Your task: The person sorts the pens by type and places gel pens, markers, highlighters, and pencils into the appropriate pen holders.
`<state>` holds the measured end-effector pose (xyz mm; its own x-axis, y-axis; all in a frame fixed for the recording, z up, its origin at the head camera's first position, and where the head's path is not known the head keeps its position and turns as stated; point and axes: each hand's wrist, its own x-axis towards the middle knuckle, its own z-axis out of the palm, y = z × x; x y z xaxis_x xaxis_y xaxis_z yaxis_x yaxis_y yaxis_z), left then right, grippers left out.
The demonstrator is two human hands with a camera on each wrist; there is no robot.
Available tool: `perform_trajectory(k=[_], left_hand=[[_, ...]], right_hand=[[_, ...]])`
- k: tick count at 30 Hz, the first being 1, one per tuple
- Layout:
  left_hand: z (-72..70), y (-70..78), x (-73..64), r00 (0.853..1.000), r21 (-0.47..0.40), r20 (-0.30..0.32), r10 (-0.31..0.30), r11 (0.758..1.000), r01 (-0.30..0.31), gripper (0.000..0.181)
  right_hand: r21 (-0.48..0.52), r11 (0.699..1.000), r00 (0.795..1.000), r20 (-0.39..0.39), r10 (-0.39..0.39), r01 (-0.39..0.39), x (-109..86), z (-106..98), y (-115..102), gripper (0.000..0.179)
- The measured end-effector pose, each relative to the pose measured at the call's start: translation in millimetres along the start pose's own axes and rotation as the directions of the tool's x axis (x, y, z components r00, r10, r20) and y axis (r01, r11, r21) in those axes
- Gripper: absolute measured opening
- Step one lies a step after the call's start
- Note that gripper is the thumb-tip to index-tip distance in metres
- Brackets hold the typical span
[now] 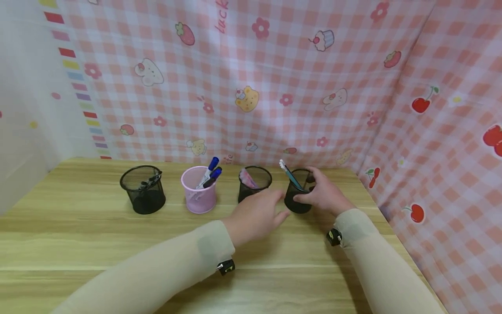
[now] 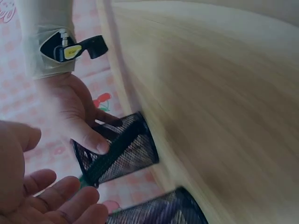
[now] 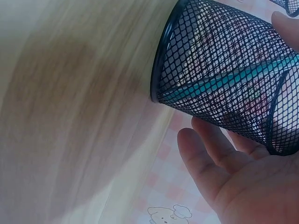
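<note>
My right hand [image 1: 323, 192] holds the rightmost black mesh pen holder [image 1: 293, 203], thumb on its near side and fingers round its far side. A teal pen [image 3: 224, 81] with a white top leans inside that holder, which stands upright on the table. Close to its left, my left hand [image 1: 255, 216] hovers with fingers extended and nothing in them; in the left wrist view its fingers [image 2: 70, 186] are spread loosely. Partly hidden behind the left hand is another black mesh holder [image 1: 244, 192] with a pink item [image 1: 248, 179] in it.
Further left stand a pink pen holder [image 1: 200, 201] with blue-capped markers [image 1: 213, 164] and a black mesh holder [image 1: 148, 203] with small dark items [image 1: 150, 180]. The wooden table [image 1: 78, 244] meets checked pink cloth [image 1: 219, 87] at its back and right.
</note>
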<state>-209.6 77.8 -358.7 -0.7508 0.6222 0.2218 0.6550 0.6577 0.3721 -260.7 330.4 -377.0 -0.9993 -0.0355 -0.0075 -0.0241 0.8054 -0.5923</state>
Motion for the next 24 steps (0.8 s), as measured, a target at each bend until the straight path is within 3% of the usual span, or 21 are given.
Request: perform_trajectory(k=[6,12,24], left_hand=[[-4.1,-12.6,-13.0,0.994,0.122,0.070,0.081,0.989,-0.089,0.059],[-5.1,-32.6,-31.0,0.986,0.179,0.080,0.145,0.971,-0.158,0.063],[-17.3,-62.7,-65.6,0.986,0.166,0.151,0.067,0.982,-0.092,0.073]], right_hand=[[-0.034,0.999,1.000,0.018,0.022,-0.021,-1.1,-4.4,1.1,0.107],[-0.065,0.998,0.999,0.026,0.020,-0.019,-3.5,-8.4,0.3,0.107],[-0.184,0.983,0.999,0.043,0.007,0.001,-5.7,-15.3,-0.9,0.120]])
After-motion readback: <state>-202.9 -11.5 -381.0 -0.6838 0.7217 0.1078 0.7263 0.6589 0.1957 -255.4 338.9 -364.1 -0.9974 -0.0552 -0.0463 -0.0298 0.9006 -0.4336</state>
